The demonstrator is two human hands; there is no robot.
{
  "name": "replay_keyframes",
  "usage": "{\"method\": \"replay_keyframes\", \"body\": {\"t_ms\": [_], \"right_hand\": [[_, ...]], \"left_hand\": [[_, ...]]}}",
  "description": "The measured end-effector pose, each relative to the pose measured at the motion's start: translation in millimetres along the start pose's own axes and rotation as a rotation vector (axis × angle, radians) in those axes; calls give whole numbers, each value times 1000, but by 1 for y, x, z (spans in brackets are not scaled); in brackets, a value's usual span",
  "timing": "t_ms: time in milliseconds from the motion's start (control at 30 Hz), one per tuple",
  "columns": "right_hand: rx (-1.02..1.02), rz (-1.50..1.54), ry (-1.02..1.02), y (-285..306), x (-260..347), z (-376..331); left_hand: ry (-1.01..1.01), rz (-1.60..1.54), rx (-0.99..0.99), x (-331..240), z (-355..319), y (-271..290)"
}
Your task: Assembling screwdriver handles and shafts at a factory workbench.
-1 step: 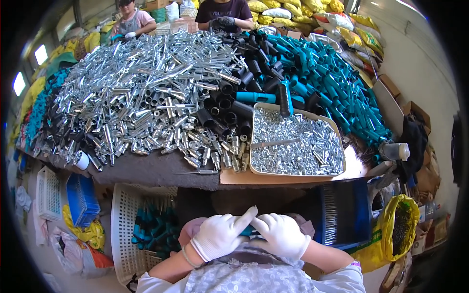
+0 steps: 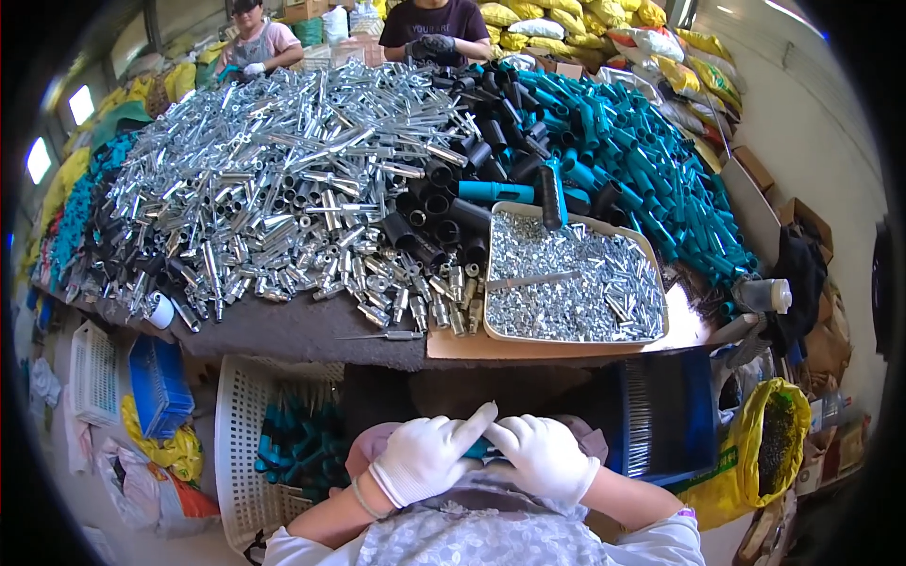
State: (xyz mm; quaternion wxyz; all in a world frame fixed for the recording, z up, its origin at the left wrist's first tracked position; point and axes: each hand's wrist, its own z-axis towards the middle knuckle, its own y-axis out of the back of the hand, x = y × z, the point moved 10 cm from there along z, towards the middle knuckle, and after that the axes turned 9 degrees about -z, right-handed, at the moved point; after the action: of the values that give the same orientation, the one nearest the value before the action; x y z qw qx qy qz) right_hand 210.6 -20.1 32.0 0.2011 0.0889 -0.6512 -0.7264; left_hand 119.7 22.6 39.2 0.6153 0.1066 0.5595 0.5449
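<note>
My left hand [image 2: 427, 457] and my right hand [image 2: 545, 455], both in white gloves, meet over my lap below the table edge. Between them they grip a small teal tube piece [image 2: 479, 449], mostly hidden by the fingers. On the table in front stands a grey tray [image 2: 576, 338] full of small shiny metal parts. A large heap of silver metal sleeves [image 2: 283, 198] fills the left of the table, black tubes [image 2: 444, 212] lie in the middle and teal tubes [image 2: 642, 160] pile up at the right.
A white basket [image 2: 236, 443] holding teal pieces stands by my left knee, a blue crate [image 2: 670, 415] at my right. A yellow sack [image 2: 769, 443] sits further right. Two people work at the table's far side, one [image 2: 250, 42] at left, one [image 2: 439, 28] centre.
</note>
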Motion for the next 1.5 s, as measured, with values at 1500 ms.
{"method": "replay_keyframes", "body": {"t_ms": [1500], "right_hand": [[-479, 682, -486, 49, -95, 6]], "left_hand": [[684, -1310, -207, 64, -27, -44]]}}
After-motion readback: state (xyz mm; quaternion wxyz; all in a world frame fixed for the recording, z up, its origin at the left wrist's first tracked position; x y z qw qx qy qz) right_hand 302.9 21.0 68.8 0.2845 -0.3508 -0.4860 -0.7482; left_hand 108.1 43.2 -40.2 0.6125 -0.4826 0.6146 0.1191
